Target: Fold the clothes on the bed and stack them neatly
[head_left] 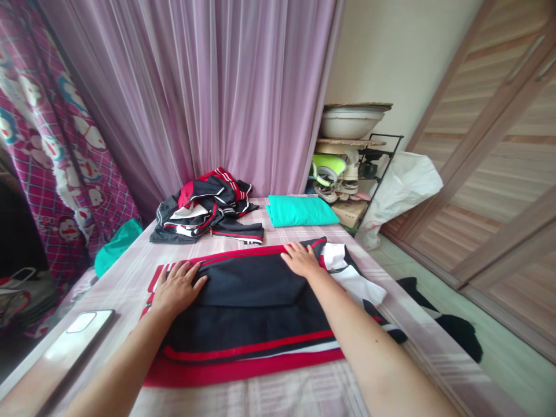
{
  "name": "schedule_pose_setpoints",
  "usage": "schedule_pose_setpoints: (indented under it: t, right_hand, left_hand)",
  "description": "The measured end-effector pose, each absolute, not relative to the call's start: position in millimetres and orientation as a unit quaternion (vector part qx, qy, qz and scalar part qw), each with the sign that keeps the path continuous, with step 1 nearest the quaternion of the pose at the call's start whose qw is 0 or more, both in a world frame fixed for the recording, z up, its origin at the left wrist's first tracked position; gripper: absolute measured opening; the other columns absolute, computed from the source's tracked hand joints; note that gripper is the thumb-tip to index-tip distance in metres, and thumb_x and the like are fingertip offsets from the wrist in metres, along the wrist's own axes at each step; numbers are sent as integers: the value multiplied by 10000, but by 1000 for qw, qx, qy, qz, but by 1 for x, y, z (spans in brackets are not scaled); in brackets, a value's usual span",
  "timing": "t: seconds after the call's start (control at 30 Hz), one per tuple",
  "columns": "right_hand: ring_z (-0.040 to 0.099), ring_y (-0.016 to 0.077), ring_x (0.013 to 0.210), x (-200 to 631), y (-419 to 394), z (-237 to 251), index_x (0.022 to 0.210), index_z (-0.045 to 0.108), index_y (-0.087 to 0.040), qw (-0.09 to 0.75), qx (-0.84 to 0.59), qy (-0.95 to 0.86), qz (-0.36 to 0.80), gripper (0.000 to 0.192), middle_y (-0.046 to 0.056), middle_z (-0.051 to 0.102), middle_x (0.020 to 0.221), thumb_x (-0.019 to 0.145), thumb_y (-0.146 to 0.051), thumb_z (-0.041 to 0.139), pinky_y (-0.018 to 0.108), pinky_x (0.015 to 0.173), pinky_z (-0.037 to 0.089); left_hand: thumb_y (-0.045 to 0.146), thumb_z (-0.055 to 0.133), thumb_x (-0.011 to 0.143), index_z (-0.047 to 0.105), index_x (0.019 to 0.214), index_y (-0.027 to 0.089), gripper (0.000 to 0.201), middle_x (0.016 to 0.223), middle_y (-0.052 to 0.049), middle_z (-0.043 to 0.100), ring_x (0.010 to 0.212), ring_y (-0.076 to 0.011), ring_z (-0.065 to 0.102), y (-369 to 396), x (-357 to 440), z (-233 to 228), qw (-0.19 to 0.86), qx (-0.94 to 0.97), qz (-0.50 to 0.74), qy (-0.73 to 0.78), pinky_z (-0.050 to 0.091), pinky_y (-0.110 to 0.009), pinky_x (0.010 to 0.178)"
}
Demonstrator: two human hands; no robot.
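Note:
A folded dark navy garment (252,284) with red and white stripes lies flat in front of me, and red cloth shows beneath its near edge. On its left end rests my left hand (176,288), palm down with the fingers spread. My right hand (300,260) lies flat on the far right part, fingers stretched out, close to a white section (356,282) of the clothing. Neither hand grips anything. My right forearm hides part of the garment's right side.
Beyond it sit a heap of crumpled navy, red and white clothes (204,208) and a folded turquoise cloth (299,210). A phone (61,359) lies at the left on the checked tablecloth (243,399). A shoe rack (382,174) and white sack (402,185) stand right.

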State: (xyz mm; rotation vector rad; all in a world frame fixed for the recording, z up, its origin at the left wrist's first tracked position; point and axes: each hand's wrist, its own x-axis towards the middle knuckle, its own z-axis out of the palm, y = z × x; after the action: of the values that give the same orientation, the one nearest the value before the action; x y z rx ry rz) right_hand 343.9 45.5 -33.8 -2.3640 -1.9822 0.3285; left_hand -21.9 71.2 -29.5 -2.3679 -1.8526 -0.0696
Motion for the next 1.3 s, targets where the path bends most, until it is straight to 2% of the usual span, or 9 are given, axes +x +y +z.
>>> schedule_pose_setpoints:
  t: [0.17,0.37,0.57,0.73,0.97,1.17,1.23,1.3]
  right_hand:
    - [226,242,1476,404,41,-38,1536,325,-175,-4,-847,-531,31,634,122,286,1608,1005,-493,193,498,1186,106]
    - [299,272,1436,391,48,-32,1480,421,-136,-1,-854,-519,17,617,169,411,1527,1007,-469,206,541,1155,165]
    - [194,241,1491,304,41,-14,1556,280,-226,67,-765,-640,37,601,93,225,1632,1013,-471,199,544,1185,98]
    - [200,227,1493,245,13,-29,1529,348,-289,60,-627,-771,88,596,62,267,1620,997,-539,252,516,1197,88]
    - [206,226,1492,282,1,-40,1538,326,-275,5,-698,-714,55,581,56,261,1621,1005,-494,251,525,1195,97]
    - [237,240,1482,292,-2,-25,1543,319,-223,-37,-745,-664,59,591,81,276,1612,1001,-456,282,545,1191,117]
    - [260,261,1472,279,2,-14,1537,334,-201,-16,-743,-668,48,595,112,292,1603,995,-442,306,557,1182,135]
    - [250,264,1475,257,7,-6,1550,301,-199,47,-729,-682,18,604,123,276,1608,992,-428,319,555,1178,145]
  left_hand:
    - [543,394,931,519,1419,275,570,1478,-68,520,1419,-301,374,71,-21,-31,74,-784,-32,-616,258,-539,1163]
    - [552,390,932,541,1402,257,575,1483,-78,512,1428,-299,358,68,-18,-28,64,-780,-30,-622,238,-548,1174]
    - [554,393,932,552,1393,247,576,1470,-92,523,1421,-313,363,66,-17,-28,62,-783,-41,-618,220,-565,1178]
    - [556,375,939,533,1408,250,582,1491,-86,499,1436,-304,340,64,-17,-27,50,-784,-44,-618,225,-551,1182]
    - [576,363,938,532,1409,258,592,1492,-94,497,1434,-309,342,62,-18,-28,48,-784,-57,-616,225,-557,1179]
    - [574,360,937,545,1396,263,584,1486,-96,503,1436,-312,334,62,-17,-30,38,-785,-72,-614,193,-572,1182]
    - [574,364,935,541,1400,261,587,1494,-101,494,1440,-321,327,63,-16,-30,33,-785,-70,-615,181,-582,1181]
    - [576,368,933,537,1404,254,596,1501,-110,484,1442,-330,321,63,-16,-30,27,-784,-68,-617,184,-587,1176]
